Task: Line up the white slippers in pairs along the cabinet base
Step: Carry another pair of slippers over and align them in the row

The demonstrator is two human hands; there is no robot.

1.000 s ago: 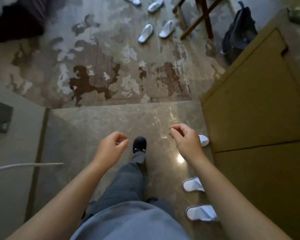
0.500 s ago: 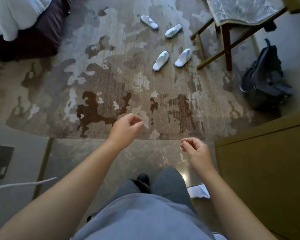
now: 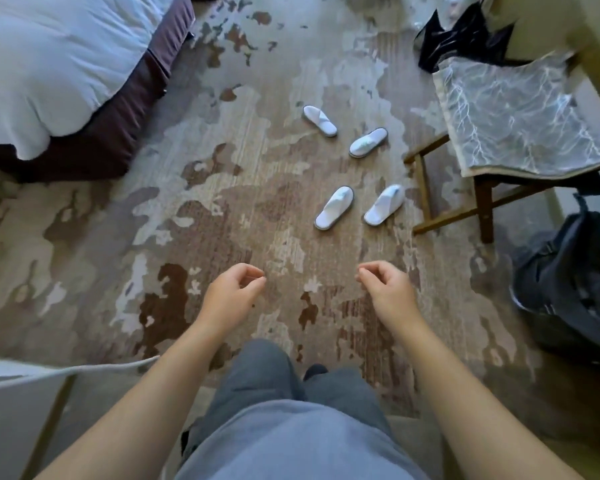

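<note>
No brand, label or legible writing on any item. Four white slippers on the patterned carpet [image 3: 222, 209], toward its right side, well apart from both hands: far-left slipper [image 3: 319, 120] angled, far-right slipper [image 3: 368, 143] just beside it with toes diverging; near-left slipper [image 3: 334, 208] and near-right slipper [image 3: 384, 204] roughly parallel, close to the wooden stool [image 3: 478, 206]. Left hand [image 3: 230, 296] and right hand [image 3: 388, 291] out over the carpet, fingers loosely curled, gripping nothing, touching nothing. Against half a second ago: slippers nearer and larger in view, cabinet and marble floor strip gone from view along with the slipper by the cabinet, hands level with each other instead of left ahead of right, more of the bed [image 3: 56, 64] showing at the upper-left corner. Marbled cloth [image 3: 520, 112] draped over the stool seat, hiding it. Dark backpack [image 3: 568, 282] cut off at the right edge. Black garment or bag [image 3: 461, 39] near the top edge, kind not determinable. Grey trousers [image 3: 284, 393] and pale blue shirt [image 3: 291, 445] along the bottom edge; one dark shoe tip [image 3: 315, 369] barely visible between the legs. White cable [image 3: 66, 372] at lower left, both ends out of view.
</note>
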